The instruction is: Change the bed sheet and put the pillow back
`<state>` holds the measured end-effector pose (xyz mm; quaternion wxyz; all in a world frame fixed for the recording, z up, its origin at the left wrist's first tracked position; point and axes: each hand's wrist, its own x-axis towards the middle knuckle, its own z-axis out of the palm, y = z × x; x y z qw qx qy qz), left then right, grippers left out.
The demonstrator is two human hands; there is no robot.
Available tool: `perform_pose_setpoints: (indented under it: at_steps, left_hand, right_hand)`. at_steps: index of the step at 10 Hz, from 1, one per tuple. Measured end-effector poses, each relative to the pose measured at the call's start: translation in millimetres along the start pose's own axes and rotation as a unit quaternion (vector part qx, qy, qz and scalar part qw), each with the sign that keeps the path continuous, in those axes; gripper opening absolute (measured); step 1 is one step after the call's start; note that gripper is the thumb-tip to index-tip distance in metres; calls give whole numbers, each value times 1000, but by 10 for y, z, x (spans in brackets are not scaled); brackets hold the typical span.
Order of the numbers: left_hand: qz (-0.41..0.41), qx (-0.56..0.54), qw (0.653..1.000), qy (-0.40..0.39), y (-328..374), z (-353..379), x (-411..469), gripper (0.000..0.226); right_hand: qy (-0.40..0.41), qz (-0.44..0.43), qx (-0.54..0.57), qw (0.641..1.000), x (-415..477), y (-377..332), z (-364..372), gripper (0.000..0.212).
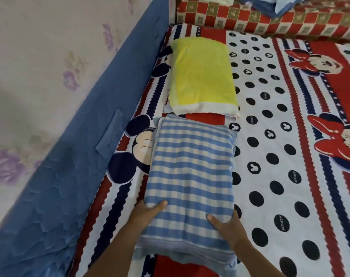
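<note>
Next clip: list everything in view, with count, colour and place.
checked pillow: one, blue and white, near on the sheet
yellow pillow: one, yellow, just beyond it
bed sheet: one, red, white, navy cartoon print, covers the bed
side pad: one, blue, along the wall
wall: one, pale floral, left
checked cushion: one, red and tan, far end
left grip: one bare hand, holds checked pillow's left edge
right grip: one bare hand, holds its right edge

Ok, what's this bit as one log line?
left hand: grips blue checked pillow | right hand: grips it too | yellow pillow: lying on sheet
</note>
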<state>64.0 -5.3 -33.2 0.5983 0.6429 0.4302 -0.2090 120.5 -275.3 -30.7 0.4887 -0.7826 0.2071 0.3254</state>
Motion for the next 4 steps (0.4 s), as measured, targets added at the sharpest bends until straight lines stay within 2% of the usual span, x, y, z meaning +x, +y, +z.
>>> perform_pose_setpoints:
  at_steps: [1,2,3,4]
  left_hand:
    - [11,16,1000,0,-150,-18,-67,87]
    - [30,59,997,50,-240,-16,-115,112]
    - [55,189,972,131,-134,-3,-123,118]
    - [88,222,958,158,10,46,-201,112]
  right_hand:
    - [26,13,-40,999,-132,67,6,90]
    - [39,21,-90,995,-172,107,-13,113]
    - [65,2,-199,978,-128,55,-75,131]
    - [75,-56,-213,973,-151,-71,-82,123]
